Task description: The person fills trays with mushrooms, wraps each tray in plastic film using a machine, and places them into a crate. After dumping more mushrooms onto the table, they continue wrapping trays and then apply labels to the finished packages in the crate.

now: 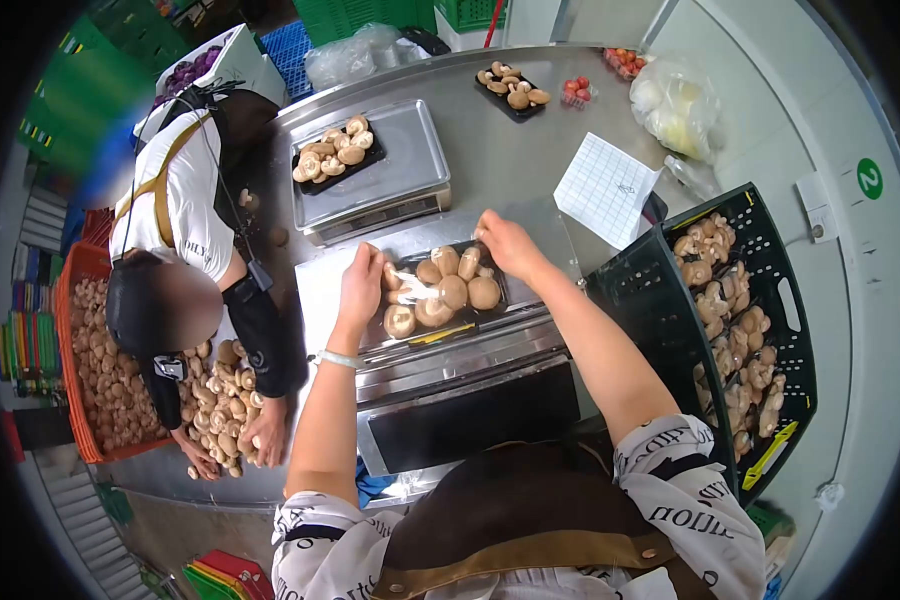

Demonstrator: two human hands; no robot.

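Observation:
A black tray of brown mushrooms (448,290) lies on the wrapping machine (440,390) in front of me, under clear film. My left hand (362,288) grips the film at the tray's left end. My right hand (505,245) pinches the film at the tray's far right corner. Both hands touch the wrapped tray.
A scale (370,175) behind holds another mushroom tray (335,153). A third tray (511,90) and a paper sheet (606,188) lie on the steel table. A black crate of mushrooms (730,330) stands to my right. A co-worker (195,260) sorts mushrooms from an orange crate (80,350) on the left.

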